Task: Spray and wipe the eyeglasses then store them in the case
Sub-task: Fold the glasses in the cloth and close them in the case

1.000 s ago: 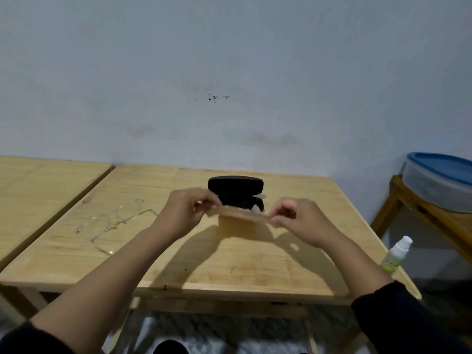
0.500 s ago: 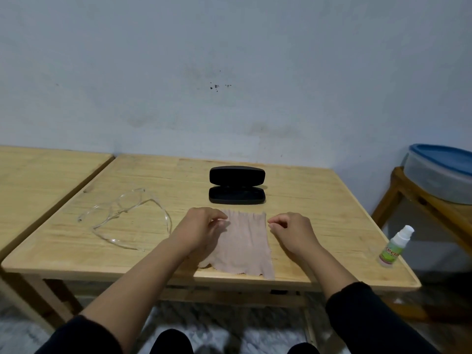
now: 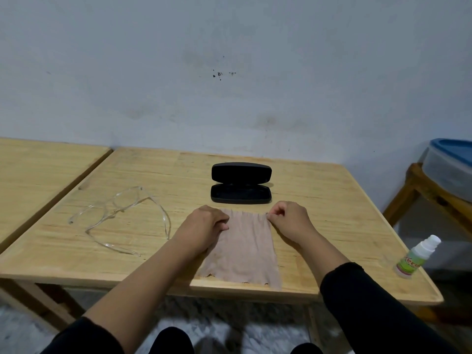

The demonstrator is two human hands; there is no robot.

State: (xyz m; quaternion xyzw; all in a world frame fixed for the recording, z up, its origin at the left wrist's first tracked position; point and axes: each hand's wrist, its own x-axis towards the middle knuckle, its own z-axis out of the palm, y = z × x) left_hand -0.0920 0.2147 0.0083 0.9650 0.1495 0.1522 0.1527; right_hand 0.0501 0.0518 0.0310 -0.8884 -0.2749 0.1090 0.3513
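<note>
A beige wiping cloth lies spread flat on the wooden table, reaching its front edge. My left hand pinches the cloth's far left corner. My right hand pinches the far right corner. Just beyond the cloth sits a black glasses case, lid open. Clear-framed eyeglasses lie unfolded on the table to the left. At the table's front right corner stands a small white spray bottle with a green label.
A second wooden table adjoins on the left with a narrow gap. At the right, a lower wooden stand carries a grey tub with a blue lid. A plain wall backs the tables.
The cloth went from being held stretched in the air in front of the case to lying flat on the table. Both hands came down with it and still pinch its far corners.
</note>
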